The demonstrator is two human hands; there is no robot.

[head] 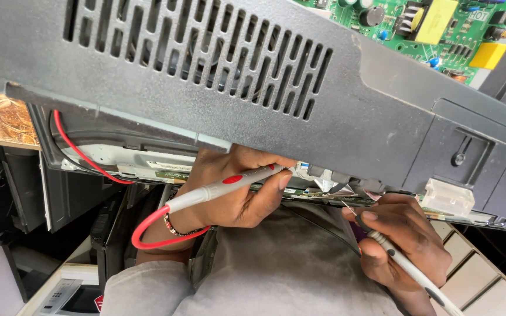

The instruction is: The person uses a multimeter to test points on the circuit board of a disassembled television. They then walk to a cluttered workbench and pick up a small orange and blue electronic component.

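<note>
A grey test probe (229, 184) with a red band is gripped in the left hand (235, 190), just under the lower edge of the black vented back cover (206, 76), its tip hidden behind the thumb where it meets the narrow strip board (323, 198) below that cover. A second grey probe (405, 266), with a black band, is pinched pen-fashion in the right hand (408, 246), further along the same edge of the cover, and its fine metal tip is angled up toward the strip board; whether it touches a contact cannot be told. Both hands are closed around their probes.

The step is judged to be done best with each tip held steady on a single contact, kept from sliding onto a neighbouring one, and with the wrists braced against the cover's edge so that neither tip wanders.

A red lead (147, 225) is seen looping from the back of the left-hand probe around the wrist, where a beaded bracelet (174, 229) is worn. Another red wire (80, 153) is tucked beneath the cover's left corner. A green circuit board (434, 29) with yellow parts is exposed beyond the cover's upper right edge, and a clear plastic block (449, 198) sits below its right end. Grey sleeves (276, 269) fill the space beneath.
</note>
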